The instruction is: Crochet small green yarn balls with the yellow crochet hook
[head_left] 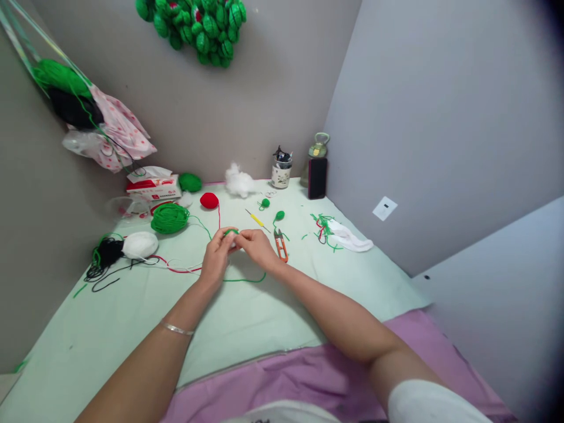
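Note:
Over the middle of the table, my left hand (217, 251) is closed around a small green yarn piece (231, 232), mostly hidden by the fingers. My right hand (258, 247) pinches at the same piece from the other side, fingertips touching the left ones. A green strand runs back from the hands to a green yarn ball (170, 218); another green strand lies on the cloth below them. Close by on the right are orange thread snips (281, 247), a yellow-handled crochet hook (257, 220) and two small green crocheted balls, one (279, 215) nearer the snips.
Red yarn (209, 201), white stuffing (238, 181), a pen jar (281, 173), a phone (317, 178) and a bottle stand toward the back. White yarn (140, 245), black yarn (110, 251) and a tissue box (154, 185) lie left. Yarn scraps (325, 229) and white cloth (350, 237) lie right.

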`<action>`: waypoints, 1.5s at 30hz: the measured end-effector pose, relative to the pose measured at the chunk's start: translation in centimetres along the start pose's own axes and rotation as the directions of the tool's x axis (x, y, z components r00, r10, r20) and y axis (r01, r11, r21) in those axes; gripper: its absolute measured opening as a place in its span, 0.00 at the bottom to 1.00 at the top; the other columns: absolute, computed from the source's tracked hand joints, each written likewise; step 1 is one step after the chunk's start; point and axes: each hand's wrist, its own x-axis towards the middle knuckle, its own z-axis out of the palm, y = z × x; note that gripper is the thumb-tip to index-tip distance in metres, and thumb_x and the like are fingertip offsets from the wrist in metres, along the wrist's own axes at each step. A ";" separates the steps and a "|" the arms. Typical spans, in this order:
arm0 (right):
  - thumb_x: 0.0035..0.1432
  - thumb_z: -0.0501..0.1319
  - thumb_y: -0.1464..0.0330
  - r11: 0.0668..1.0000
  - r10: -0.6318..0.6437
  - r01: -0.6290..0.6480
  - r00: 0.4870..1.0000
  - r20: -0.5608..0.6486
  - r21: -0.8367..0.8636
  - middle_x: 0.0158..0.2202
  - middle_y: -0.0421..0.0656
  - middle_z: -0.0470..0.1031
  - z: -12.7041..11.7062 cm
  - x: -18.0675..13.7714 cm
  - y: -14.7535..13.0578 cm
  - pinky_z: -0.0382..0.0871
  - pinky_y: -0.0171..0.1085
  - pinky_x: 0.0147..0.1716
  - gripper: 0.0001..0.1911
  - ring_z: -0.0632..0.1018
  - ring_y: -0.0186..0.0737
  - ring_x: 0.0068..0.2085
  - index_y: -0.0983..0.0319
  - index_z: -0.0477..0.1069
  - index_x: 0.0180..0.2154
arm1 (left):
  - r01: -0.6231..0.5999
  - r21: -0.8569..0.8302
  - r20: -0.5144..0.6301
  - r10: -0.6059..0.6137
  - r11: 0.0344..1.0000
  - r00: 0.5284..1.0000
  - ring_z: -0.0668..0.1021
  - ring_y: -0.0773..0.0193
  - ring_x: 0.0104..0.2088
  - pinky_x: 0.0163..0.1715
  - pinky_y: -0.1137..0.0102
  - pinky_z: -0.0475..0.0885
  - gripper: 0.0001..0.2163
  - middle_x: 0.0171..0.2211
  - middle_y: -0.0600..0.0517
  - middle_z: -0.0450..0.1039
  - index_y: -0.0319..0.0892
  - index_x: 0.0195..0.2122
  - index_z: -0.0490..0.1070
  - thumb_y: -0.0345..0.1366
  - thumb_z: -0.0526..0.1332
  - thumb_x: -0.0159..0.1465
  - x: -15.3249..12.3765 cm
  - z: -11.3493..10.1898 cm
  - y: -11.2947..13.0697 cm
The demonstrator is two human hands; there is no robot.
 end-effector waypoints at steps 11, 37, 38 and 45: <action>0.63 0.59 0.66 0.972 -0.076 0.077 0.997 0.013 -0.222 0.27 0.40 0.75 0.1 -1.8 -1.7 0.55 0.36 0.34 0.09 0.70 0.39 0.31 0.59 0.74 0.30 | 0.060 0.053 -0.061 -0.057 0.997 0.997 0.80 0.53 0.50 0.48 0.53 0.79 0.17 0.56 0.43 0.74 0.41 0.58 0.72 0.41 0.64 0.70 1.1 -0.7 -0.7; 0.62 0.57 0.66 0.994 -0.073 0.074 0.997 0.023 -0.079 0.22 0.35 0.68 -0.7 -1.1 -1.2 0.54 0.34 0.32 0.13 0.66 0.34 0.29 0.60 0.70 0.24 | 0.011 0.073 -0.054 -0.007 0.997 0.998 0.80 0.53 0.50 0.48 0.53 0.79 0.17 0.56 0.43 0.74 0.41 0.58 0.72 0.41 0.64 0.70 1.1 -0.7 -0.9; 0.63 0.57 0.66 0.993 -0.079 0.081 0.996 0.033 -0.081 0.24 0.36 0.71 -0.5 -1.2 -1.3 0.55 0.34 0.32 0.14 0.67 0.34 0.30 0.60 0.71 0.25 | 0.006 0.091 -0.068 0.000 0.996 0.998 0.80 0.53 0.50 0.48 0.53 0.79 0.17 0.56 0.43 0.74 0.41 0.58 0.72 0.41 0.64 0.70 1.1 -0.8 -0.9; 0.66 0.54 0.62 0.992 -0.019 0.022 0.999 0.028 -0.122 0.25 0.38 0.75 -0.2 -0.2 -0.6 0.58 0.32 0.29 0.19 0.71 0.33 0.28 0.62 0.76 0.28 | -0.035 0.122 -0.050 0.042 0.992 0.998 0.80 0.54 0.49 0.48 0.54 0.79 0.16 0.54 0.44 0.75 0.40 0.56 0.73 0.41 0.64 0.70 0.1 -0.4 -0.3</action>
